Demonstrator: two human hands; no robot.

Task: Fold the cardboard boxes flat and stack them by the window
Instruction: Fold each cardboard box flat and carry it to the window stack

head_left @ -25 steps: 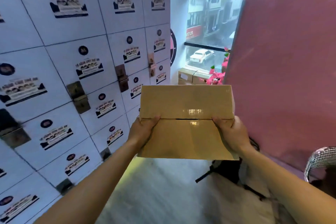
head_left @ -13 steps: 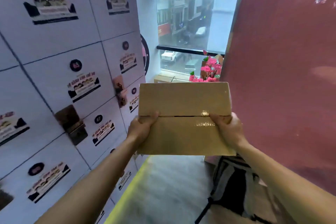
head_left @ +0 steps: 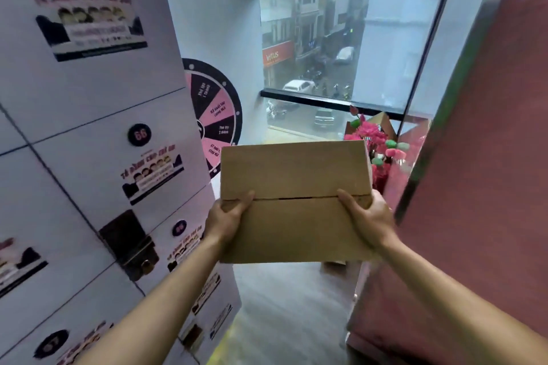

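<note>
Left to right: a wall of numbered lockers [head_left: 89, 133]; a pink-and-black prize wheel [head_left: 218, 115]; the left hand [head_left: 226, 216], thumb across the top face and fingers curled under the left edge of the cardboard box [head_left: 293, 201]; the right hand [head_left: 369, 221], gripping the right edge the same way; pink artificial flowers [head_left: 372, 136]; a pink partition [head_left: 474, 187]. The box is held in mid-air at chest height, short of the window [head_left: 350, 47] ahead. Its top flaps meet at a central seam and it appears not yet flattened. It is probably light, stiff along the edges and yielding at the seam; gripping opposite edges suits it best.
</note>
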